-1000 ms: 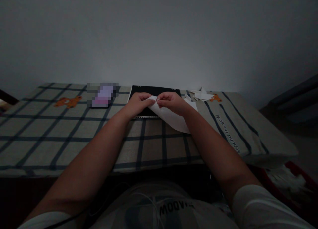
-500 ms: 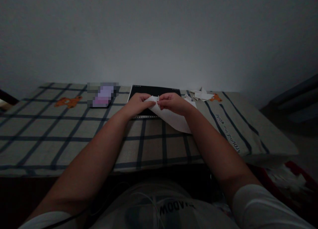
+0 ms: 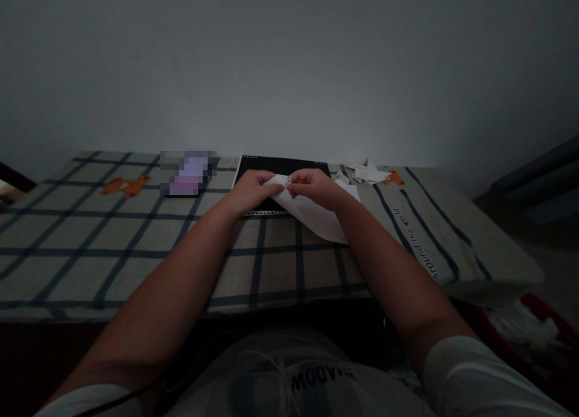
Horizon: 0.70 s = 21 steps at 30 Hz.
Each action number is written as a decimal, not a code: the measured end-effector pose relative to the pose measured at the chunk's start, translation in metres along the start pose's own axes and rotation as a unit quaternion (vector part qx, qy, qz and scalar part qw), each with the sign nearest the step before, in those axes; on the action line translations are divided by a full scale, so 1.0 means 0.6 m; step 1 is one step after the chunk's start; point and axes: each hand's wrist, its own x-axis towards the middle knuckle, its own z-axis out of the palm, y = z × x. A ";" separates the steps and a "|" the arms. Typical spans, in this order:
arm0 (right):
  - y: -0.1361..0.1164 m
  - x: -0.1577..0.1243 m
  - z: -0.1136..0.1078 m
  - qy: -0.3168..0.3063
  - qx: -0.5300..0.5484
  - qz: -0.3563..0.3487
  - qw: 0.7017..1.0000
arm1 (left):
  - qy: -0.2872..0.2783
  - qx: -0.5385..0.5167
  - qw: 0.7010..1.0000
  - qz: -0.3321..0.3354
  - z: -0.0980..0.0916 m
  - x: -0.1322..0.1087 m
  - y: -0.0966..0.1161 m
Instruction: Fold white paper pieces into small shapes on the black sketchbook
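A sheet of white paper (image 3: 319,219) is held up between my hands, its lower right part curving down toward my right forearm. My left hand (image 3: 254,190) pinches its left end between thumb and fingers. Fingertips of my right hand (image 3: 314,186) are closed on the same paper, close beside the left thumb; small dark marks or holes show there. Beneath the hands lies a black notebook or board (image 3: 280,165) with rows of small holes along its edges.
Folded white paper pieces (image 3: 368,172) lie right of the hands. A pixelated phone-like object (image 3: 190,174) is at the left. All rest on a checked tablecloth (image 3: 149,230) against a grey wall (image 3: 289,73). Beyond the table's right corner is a red container (image 3: 538,311) with pale crumpled stuff.
My right fingertips have shifted very slightly at the paper's edge. Both hands keep their hold, and the other things look the same.
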 end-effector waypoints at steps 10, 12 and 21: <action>-0.010 -0.003 0.001 -0.042 0.077 0.079 0.993 | 0.002 0.007 1.000 -0.006 -0.005 0.004 -0.002; -0.009 -0.003 0.001 -0.044 0.071 0.073 0.994 | 0.001 0.008 1.000 -0.001 -0.005 0.003 -0.001; -0.007 -0.004 -0.001 -0.051 0.060 0.060 0.995 | -0.014 0.002 1.000 -0.011 -0.007 -0.002 0.010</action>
